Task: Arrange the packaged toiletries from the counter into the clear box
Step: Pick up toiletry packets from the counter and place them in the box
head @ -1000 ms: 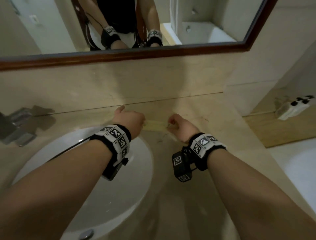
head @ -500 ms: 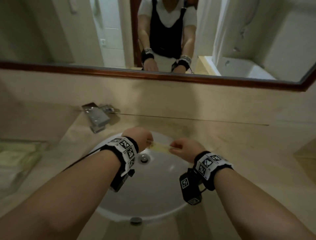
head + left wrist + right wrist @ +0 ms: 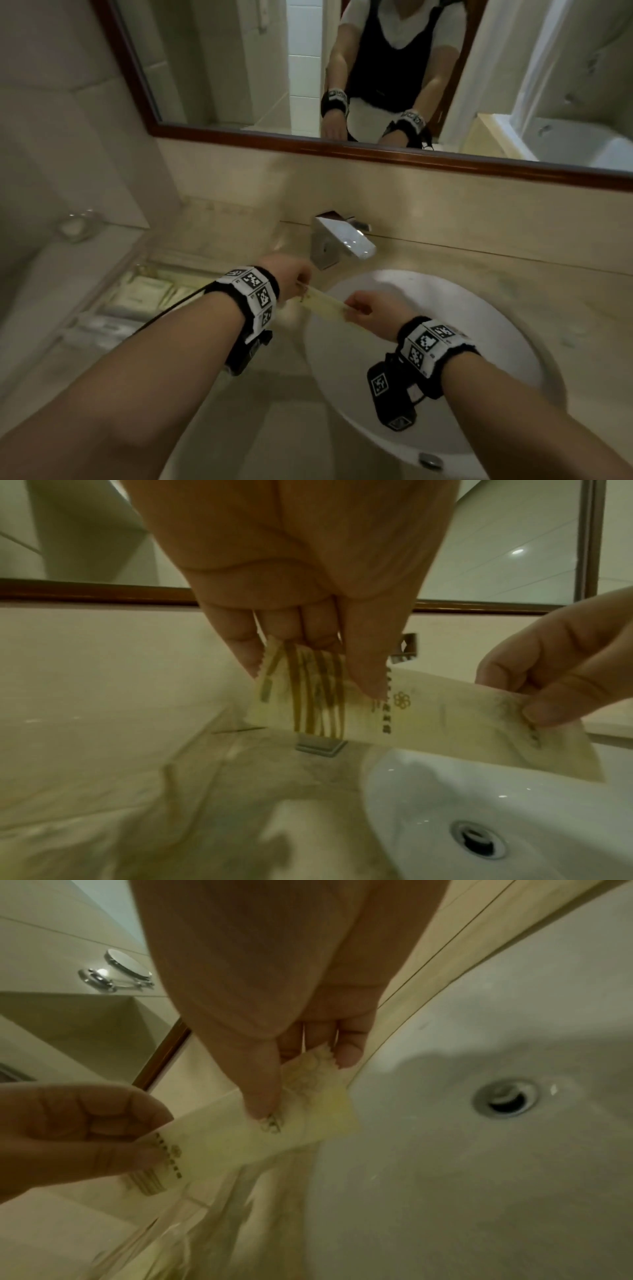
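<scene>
Packets (image 3: 144, 291) already lie in the clear box (image 3: 102, 329) at the left of the head view, its walls faint and its near end blurred. Right of it, the left hand (image 3: 287, 274) pinches the striped end of a long cream sachet (image 3: 327, 305) between thumb and fingertips; the right hand (image 3: 370, 311) pinches the other end, so the sachet hangs taut over the edge of the white basin (image 3: 513, 342). To do this well, I would keep it level, carry it leftward over the box, and lower it flat beside the packets before letting go. What the sachet contains is unreadable, its print is too small, and the counter (image 3: 513, 274) on the right is cut off.
</scene>
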`<state>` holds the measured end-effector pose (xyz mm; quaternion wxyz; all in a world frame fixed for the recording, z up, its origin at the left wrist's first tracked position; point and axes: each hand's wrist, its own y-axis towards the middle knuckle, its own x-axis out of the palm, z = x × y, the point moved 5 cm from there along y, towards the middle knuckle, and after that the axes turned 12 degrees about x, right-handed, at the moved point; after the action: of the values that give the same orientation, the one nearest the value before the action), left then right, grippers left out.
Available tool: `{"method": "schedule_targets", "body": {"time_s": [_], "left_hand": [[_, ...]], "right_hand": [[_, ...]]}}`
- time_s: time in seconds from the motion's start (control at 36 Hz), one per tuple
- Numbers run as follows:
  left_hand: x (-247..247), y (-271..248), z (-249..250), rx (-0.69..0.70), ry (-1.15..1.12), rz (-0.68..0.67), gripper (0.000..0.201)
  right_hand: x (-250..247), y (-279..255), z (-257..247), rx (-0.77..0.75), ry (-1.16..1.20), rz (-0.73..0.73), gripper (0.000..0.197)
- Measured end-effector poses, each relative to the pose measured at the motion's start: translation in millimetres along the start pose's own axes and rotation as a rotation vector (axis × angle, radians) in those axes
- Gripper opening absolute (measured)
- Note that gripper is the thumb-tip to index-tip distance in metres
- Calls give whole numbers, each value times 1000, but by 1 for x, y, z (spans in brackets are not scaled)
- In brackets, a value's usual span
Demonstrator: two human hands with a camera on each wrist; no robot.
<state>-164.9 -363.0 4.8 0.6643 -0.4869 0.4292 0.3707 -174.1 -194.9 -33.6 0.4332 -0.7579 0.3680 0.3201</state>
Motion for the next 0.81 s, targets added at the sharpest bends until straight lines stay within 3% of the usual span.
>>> {"method": "schedule_targets", "body": {"time_s": [0.31,0.44,0.81], "left_hand": [[-20,-56,-147,-127,-49,132,21],[-16,-68,-196,-138,-35,146,20],[14,-82,-259,-210,-62,94,18]], "right_hand": [[35,47,-137,-105,40,193,26],[53,64,-180,-105,17,205,26],[79,88,-232,-116,-103,190,21]]}}
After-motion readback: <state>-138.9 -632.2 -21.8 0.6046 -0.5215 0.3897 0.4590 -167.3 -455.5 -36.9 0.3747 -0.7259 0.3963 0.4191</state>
